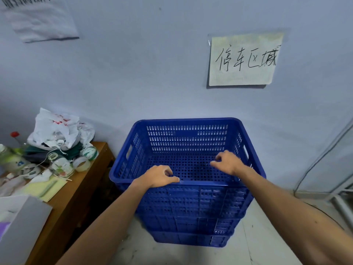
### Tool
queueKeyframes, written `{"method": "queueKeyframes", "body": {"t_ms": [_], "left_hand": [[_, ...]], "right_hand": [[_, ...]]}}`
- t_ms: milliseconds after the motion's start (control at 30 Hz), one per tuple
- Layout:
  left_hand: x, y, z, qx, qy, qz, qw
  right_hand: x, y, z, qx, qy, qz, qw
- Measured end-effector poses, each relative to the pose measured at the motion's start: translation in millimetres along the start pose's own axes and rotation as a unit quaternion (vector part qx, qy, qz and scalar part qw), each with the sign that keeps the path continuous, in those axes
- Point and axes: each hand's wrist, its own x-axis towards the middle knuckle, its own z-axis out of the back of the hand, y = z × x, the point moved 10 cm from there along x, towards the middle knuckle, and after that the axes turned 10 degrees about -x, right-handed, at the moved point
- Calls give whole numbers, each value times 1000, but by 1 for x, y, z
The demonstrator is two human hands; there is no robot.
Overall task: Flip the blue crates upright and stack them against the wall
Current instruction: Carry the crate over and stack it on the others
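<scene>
Pale wall (152,73) backs the stack of blue crates (191,213), all upright. Wooden table (80,188) crowds the stack's left edge; open floor (267,236) lies to its right. Left hand (158,176) rests on the top crate (206,183) near rim, fingers curled, grip unclear. Right hand (228,162) hovers inside, loosely curled, holding nothing.

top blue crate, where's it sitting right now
Head view, centre: the top blue crate sits upright on the stack of blue crates against the wall, right of the wooden table and below the handwritten sign.
</scene>
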Motion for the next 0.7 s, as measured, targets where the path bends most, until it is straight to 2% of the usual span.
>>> {"method": "queueKeyframes", "body": {"t_ms": [100,200,267,333,467,700], "left_hand": [[-5,5,-18,50,26,36,998],[-5,10,-23,163,9,28,986],[-3,10,-23,215,-2,6,977],[-3,8,-19,266,-14,-12,964],[-1,11,-13,297,-37,-17,954],[3,11,-13,295,-32,-25,955]], "right_hand": [[-19,34,-38,32,92,62,993],[-42,50,-68,-94,145,100,980],[-46,51,-71,-167,111,119,972],[-46,51,-67,-196,72,134,969],[-43,47,-63,-233,32,139,962],[-38,48,-68,-235,53,157,958]]}}
